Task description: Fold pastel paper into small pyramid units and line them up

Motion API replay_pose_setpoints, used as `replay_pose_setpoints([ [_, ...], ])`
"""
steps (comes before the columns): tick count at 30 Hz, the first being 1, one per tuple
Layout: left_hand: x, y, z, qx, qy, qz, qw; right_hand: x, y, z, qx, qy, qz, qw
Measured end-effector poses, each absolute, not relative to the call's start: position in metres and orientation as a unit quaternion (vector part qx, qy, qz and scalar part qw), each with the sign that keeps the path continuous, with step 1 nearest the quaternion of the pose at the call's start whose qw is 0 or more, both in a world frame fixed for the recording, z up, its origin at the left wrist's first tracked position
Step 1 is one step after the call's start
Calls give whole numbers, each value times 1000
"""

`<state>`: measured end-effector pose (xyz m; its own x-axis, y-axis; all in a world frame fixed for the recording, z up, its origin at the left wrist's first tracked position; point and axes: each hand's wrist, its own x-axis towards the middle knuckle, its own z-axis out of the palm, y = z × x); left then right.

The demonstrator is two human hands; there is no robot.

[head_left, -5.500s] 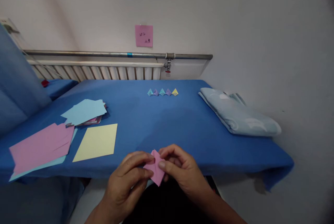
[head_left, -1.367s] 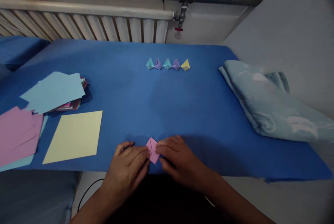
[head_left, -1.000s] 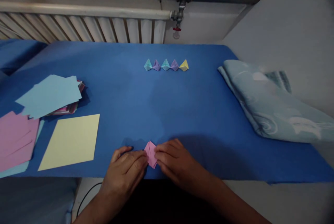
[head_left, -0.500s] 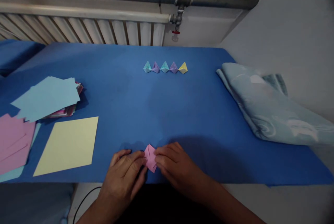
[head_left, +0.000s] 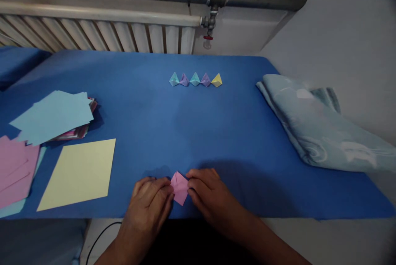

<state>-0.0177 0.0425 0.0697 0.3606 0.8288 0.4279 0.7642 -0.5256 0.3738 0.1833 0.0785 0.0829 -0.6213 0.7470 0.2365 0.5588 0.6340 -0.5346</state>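
Note:
A small folded piece of pink paper lies near the front edge of the blue table, between my two hands. The fingers of my left hand are closed on its left corner. My right hand pinches its right side between thumb and fingers. A crease and a raised flap show on the upper left part of the pink paper. Farther back, a row of several small folded paper shapes in turquoise, purple and yellow stands on the table.
A yellow sheet lies left of my hands. Beyond it are a pile of light blue sheets and some pink sheets. A folded pale green blanket rests at the right. A radiator stands behind the blue table.
The right side of the pink paper has opened out, so it looks wider. My right hand has shifted slightly to the right; my left hand has stayed at the left corner.

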Motion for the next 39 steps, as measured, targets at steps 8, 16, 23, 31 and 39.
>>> replay_pose_setpoints([
  [8, -24, 45, 61, 826, 496, 268, 4, 179, 77, 82, -421, -845, 218, 245],
  [16, -22, 47, 58, 812, 518, 269, 2, 175, 75, 82, -452, -827, 238, 235],
  [23, -21, 49, 59, 801, 540, 257, 20, 169, 75, 83, -469, -826, 211, 231],
  [31, -15, 52, 66, 787, 559, 257, 44, 162, 79, 88, -501, -818, 205, 195],
  [39, -13, 52, 67, 764, 589, 259, 51, 157, 82, 90, -526, -802, 226, 169],
])
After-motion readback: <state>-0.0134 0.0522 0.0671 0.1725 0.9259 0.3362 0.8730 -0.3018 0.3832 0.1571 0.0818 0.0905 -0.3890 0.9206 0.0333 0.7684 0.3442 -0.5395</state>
